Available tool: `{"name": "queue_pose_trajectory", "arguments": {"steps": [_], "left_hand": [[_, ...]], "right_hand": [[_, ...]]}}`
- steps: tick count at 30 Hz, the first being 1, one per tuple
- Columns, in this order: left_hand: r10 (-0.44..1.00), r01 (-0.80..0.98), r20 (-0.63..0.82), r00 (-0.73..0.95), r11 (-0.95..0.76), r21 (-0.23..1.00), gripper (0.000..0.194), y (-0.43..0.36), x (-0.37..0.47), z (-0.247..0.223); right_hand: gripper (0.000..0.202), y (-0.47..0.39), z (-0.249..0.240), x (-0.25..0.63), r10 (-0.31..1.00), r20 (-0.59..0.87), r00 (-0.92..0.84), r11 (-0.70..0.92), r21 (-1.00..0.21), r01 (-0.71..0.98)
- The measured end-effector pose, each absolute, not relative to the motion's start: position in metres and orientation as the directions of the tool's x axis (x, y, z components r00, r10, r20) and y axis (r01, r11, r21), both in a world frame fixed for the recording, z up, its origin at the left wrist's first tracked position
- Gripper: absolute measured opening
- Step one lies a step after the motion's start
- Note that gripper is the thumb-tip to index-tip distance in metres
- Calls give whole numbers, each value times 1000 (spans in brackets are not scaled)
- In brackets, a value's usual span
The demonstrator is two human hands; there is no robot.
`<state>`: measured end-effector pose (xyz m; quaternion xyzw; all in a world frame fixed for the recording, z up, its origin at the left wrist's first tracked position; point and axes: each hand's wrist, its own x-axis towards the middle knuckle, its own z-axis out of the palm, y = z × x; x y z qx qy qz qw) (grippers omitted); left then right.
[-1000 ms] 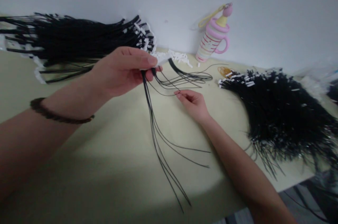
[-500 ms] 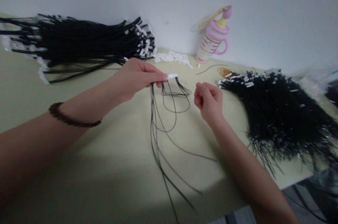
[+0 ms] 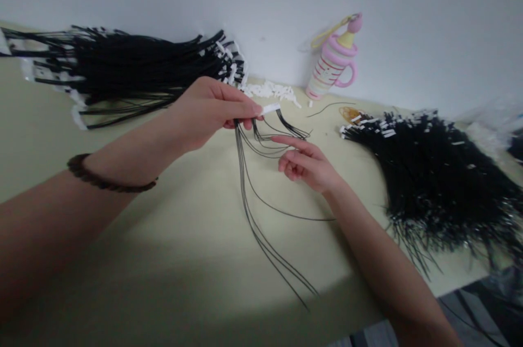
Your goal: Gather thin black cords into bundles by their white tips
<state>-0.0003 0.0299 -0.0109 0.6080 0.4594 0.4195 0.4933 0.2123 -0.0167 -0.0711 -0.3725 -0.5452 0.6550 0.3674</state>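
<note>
Between the thumb and fingers of my left hand (image 3: 218,110) is a white connector (image 3: 270,109), pinched at its left end. Thin black wires (image 3: 245,189) hang from it; some loop below the connector and others trail down over the table. My right hand (image 3: 306,160) is just below and to the right of the connector, its index finger stretched out toward the looped wires and its other fingers curled. Whether that fingertip touches a wire is not clear.
On the pale table (image 3: 171,238), a bundle of black cables (image 3: 139,64) lies at the back left and another black wire bundle (image 3: 433,172) at the right. Small white connectors (image 3: 272,91), a pink bottle (image 3: 330,66) and a loose wire (image 3: 329,106) are at the back.
My right hand has moved left toward the wire loops and its index finger has straightened out of the closed hand. The connector has tilted up at its right end, and the loops have shifted.
</note>
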Motion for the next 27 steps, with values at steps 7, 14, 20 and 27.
{"name": "queue_pose_trajectory", "arguments": {"steps": [7,14,20,27], "left_hand": [[905,50,77,418,-108,993,11,27,-2,-10],[624,155,37,780,-250,956,12,14,-1,-8],[629,354,-174,758,-172,919,14,10,20,-47],[800,326,-306,516,146,934,17,20,24,-68]], "right_hand": [[27,-12,-74,214,883,-153,-443,-302,-909,-288],[33,-6,-78,223,868,-143,-476,-326,-887,-328],[34,0,-80,227,956,-119,-267,-195,-939,-282],[11,-18,-75,209,890,455,-25,427,-813,395]]}}
